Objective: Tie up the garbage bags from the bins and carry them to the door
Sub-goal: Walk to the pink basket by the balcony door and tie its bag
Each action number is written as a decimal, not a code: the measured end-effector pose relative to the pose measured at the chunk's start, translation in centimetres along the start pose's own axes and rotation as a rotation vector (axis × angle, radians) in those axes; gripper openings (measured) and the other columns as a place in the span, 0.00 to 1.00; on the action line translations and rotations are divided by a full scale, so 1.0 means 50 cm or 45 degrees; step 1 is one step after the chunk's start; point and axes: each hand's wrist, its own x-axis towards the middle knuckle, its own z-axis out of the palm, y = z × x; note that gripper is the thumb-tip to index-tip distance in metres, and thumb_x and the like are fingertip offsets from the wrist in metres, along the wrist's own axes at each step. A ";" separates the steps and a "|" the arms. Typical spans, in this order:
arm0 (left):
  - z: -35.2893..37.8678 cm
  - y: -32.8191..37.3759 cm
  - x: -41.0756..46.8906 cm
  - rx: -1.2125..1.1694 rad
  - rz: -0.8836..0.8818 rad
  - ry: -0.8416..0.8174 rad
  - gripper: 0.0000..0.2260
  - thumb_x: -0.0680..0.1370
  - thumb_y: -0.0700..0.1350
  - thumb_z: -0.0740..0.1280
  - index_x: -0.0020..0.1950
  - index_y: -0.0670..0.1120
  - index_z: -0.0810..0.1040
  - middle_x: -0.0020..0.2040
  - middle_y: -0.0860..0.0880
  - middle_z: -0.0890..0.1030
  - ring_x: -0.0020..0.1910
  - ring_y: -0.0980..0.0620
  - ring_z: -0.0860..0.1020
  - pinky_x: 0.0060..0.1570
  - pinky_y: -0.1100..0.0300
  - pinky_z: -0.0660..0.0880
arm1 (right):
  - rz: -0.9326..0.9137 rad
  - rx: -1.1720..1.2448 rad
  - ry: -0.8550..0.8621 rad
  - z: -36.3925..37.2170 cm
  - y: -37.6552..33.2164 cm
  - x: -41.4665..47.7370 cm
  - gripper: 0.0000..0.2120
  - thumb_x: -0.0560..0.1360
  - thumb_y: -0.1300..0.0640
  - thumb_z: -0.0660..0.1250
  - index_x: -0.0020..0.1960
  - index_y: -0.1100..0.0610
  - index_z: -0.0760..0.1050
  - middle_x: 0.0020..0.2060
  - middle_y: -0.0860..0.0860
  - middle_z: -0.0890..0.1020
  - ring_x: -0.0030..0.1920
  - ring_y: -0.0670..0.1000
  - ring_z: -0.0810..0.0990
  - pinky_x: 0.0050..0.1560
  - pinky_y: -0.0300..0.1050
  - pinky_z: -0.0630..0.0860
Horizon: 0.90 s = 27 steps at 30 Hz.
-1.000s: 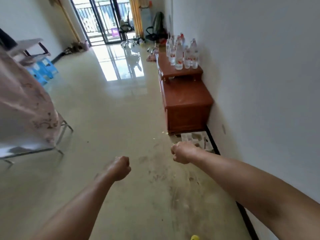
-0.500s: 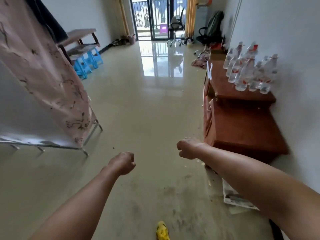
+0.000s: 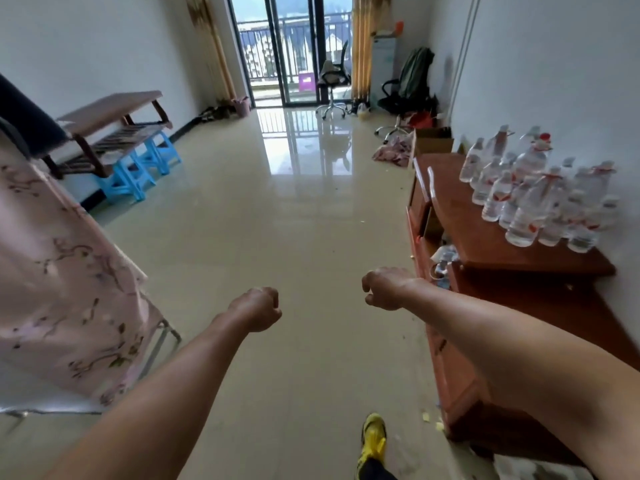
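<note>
Both bare forearms reached forward over the glossy tiled floor (image 3: 277,237), well apart from each other. The left hand (image 3: 258,308) was curled into a fist with its knuckles up, and nothing showed inside it. The right hand (image 3: 384,289) was also curled, fingers folded under and thumb tucked in, with nothing visible in its grip. Where the garbage bags were could not be told from this view.

Just beside the right forearm stood a low red-brown wooden cabinet (image 3: 519,306) against the right wall. Its upper tabletop (image 3: 460,223) carried a tight cluster of clear water bottles (image 3: 533,202) with red labels. A cardboard box (image 3: 433,140) sat beyond the cabinet, with a heap of pink cloth (image 3: 394,152) on the floor next to it.

On the left hung a pink flowered cloth (image 3: 62,289) over a metal frame. Behind it were a slatted wooden rack (image 3: 114,123) and blue plastic stools (image 3: 138,168) along the left wall.

At the far end stood a glass door (image 3: 294,46) with a railing outside. An office chair (image 3: 334,81) stood in front of the door and a small pink pail (image 3: 241,105) to its left. A foot in a yellow shoe (image 3: 374,434) was on the floor at the bottom edge, between the two arms
</note>
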 end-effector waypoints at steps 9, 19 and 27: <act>-0.219 -0.071 0.498 -0.067 -0.071 0.037 0.10 0.77 0.50 0.62 0.55 0.48 0.77 0.60 0.45 0.78 0.57 0.46 0.77 0.53 0.57 0.74 | -0.068 -0.059 -0.002 -0.243 0.084 0.565 0.15 0.78 0.48 0.63 0.61 0.53 0.77 0.59 0.54 0.80 0.58 0.57 0.79 0.57 0.49 0.75; -0.368 -0.292 0.995 -0.080 -0.225 -0.024 0.11 0.78 0.49 0.62 0.58 0.48 0.76 0.62 0.45 0.77 0.60 0.46 0.76 0.55 0.59 0.71 | -0.267 -0.116 -0.049 -0.378 -0.010 1.147 0.15 0.78 0.48 0.63 0.60 0.54 0.77 0.58 0.53 0.80 0.56 0.57 0.80 0.55 0.52 0.78; -0.637 -0.454 1.493 -0.027 -0.177 -0.004 0.11 0.77 0.50 0.63 0.57 0.48 0.76 0.61 0.45 0.78 0.59 0.45 0.76 0.55 0.57 0.72 | -0.119 0.022 -0.016 -0.584 -0.019 1.611 0.15 0.78 0.49 0.62 0.62 0.52 0.76 0.59 0.53 0.80 0.58 0.57 0.78 0.54 0.48 0.75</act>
